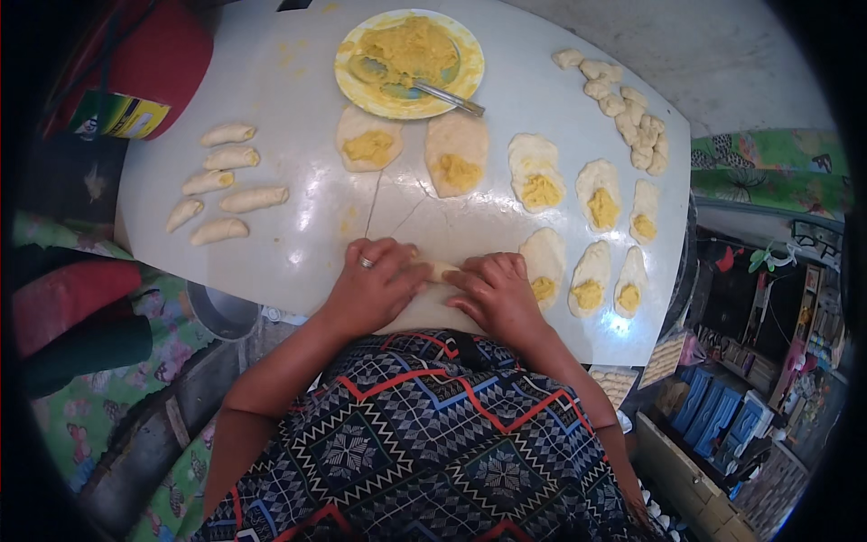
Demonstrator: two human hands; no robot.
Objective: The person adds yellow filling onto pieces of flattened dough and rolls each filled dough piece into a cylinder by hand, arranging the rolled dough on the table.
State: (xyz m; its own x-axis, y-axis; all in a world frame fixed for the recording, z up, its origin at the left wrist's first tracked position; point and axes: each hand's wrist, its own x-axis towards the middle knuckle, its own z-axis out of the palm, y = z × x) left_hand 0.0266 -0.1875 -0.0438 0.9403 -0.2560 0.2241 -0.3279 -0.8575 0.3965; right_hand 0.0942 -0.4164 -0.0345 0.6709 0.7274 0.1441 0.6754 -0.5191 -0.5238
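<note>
Near the table's front edge, my left hand point(383, 281) and my right hand point(500, 288) face each other over a small dough roll point(441, 267). My fingers press on both of its ends and hide most of it. A ring is on my left hand. Just right of my right hand lies a flattened dough piece point(546, 254) with a yellow filling mound point(543, 288) at its near end. Several more flat pieces bear filling, among them a rounded piece point(369, 125) and a wider piece point(455, 139) beside the plate. Several finished-looking rolls point(254, 199) lie at left.
A plate point(343, 74) of yellow filling point(420, 44) stands at the back, a metal-handled utensil point(450, 98) resting in it. Small dough lumps point(630, 118) cluster at back right. A red bucket point(176, 51) stands at back left. A metal pot point(223, 311) sits below the table's left edge.
</note>
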